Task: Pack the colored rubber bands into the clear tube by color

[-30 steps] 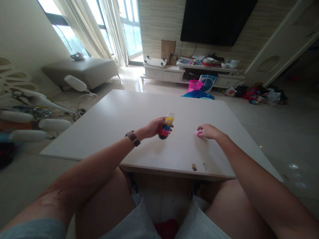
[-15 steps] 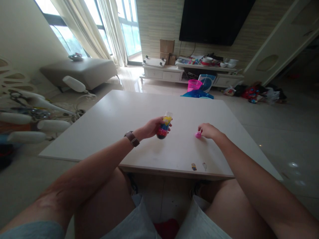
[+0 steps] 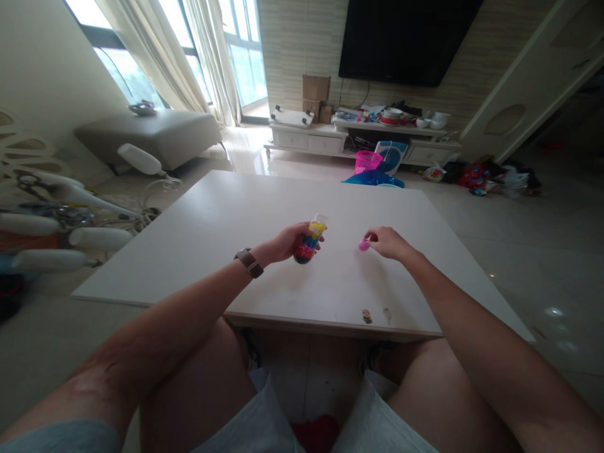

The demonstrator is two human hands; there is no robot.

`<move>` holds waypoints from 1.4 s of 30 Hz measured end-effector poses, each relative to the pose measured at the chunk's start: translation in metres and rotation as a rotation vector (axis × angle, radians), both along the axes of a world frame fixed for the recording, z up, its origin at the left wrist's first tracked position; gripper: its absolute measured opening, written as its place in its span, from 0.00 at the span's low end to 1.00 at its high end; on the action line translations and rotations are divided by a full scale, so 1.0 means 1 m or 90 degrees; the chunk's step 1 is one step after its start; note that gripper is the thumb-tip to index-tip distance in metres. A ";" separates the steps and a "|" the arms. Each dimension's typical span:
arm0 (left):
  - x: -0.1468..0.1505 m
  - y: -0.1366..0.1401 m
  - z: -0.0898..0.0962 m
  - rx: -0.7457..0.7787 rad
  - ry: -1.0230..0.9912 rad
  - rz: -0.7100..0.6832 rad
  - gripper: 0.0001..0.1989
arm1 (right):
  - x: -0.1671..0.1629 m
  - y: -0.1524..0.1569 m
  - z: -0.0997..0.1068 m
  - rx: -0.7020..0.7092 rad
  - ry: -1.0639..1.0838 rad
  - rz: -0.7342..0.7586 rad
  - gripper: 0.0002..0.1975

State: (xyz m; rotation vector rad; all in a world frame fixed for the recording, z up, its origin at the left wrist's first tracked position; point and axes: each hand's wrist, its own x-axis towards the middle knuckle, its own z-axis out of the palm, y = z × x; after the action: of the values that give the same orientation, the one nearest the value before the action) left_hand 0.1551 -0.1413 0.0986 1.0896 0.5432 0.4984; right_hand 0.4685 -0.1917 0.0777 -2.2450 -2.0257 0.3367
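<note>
My left hand (image 3: 290, 241) is wrapped round a clear bottle (image 3: 306, 253) with layered black, red, blue and yellow contents. The bottle tilts to the right, its clear neck uppermost, above the white table (image 3: 264, 207). To its right, my right hand (image 3: 385, 242) pinches a small round pink cap (image 3: 363, 245) between thumb and fingers. A gap of bare table lies between cap and bottle. Near the front edge are a small yellow-and-blue cartoon sticker (image 3: 367, 316) and a small pale sticker-like piece (image 3: 387, 315).
White lamp shades on a lamp stand (image 3: 136, 159) crowd the table's left side. Beyond the far edge are a pink basket (image 3: 368, 161) and a blue plastic bag (image 3: 372, 178). A white TV cabinet (image 3: 306, 139) stands along the wall.
My right hand has lifted the pink cap off the tabletop and brought it left, closer to the bottle. The bottle, still in my left hand, has tilted slightly more.
</note>
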 end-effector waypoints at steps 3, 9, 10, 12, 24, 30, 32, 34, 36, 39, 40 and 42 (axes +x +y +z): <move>0.001 0.000 -0.001 0.062 0.042 0.002 0.18 | -0.012 0.000 0.009 0.138 0.221 0.010 0.12; -0.001 -0.008 0.006 0.231 0.137 -0.043 0.19 | -0.038 -0.002 0.013 0.228 0.706 -0.021 0.13; -0.001 -0.009 0.007 0.237 0.148 -0.048 0.20 | -0.042 -0.003 0.013 0.231 0.738 -0.020 0.14; -0.001 -0.012 0.009 0.242 0.161 -0.049 0.22 | -0.050 -0.005 0.015 0.236 0.754 -0.017 0.13; 0.000 -0.007 0.003 0.289 0.190 -0.048 0.24 | -0.076 -0.012 0.014 0.228 0.697 -0.016 0.12; 0.000 -0.008 0.004 0.296 0.193 -0.048 0.24 | -0.077 -0.017 0.018 0.192 0.682 0.009 0.12; 0.000 -0.008 0.004 0.299 0.190 -0.047 0.24 | -0.077 -0.018 0.018 0.174 0.686 0.023 0.13; 0.000 -0.008 0.004 0.300 0.188 -0.049 0.24 | -0.078 -0.019 0.018 0.158 0.697 0.033 0.15; 0.000 -0.009 0.006 0.295 0.190 -0.056 0.25 | -0.078 -0.019 0.018 0.156 0.712 0.034 0.17; -0.001 -0.012 0.010 0.282 0.194 -0.069 0.24 | -0.079 -0.019 0.017 0.153 0.723 0.036 0.22; -0.001 -0.013 0.011 0.278 0.195 -0.070 0.24 | -0.079 -0.019 0.017 0.142 0.722 0.041 0.23; -0.002 -0.014 0.013 0.273 0.199 -0.075 0.23 | -0.079 -0.020 0.017 0.115 0.715 0.055 0.25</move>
State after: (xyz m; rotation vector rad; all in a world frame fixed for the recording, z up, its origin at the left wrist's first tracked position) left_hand 0.1534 -0.1554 0.1117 1.6164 0.6580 0.3489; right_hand 0.3900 -0.2116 0.0945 -1.3097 -1.4144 1.0614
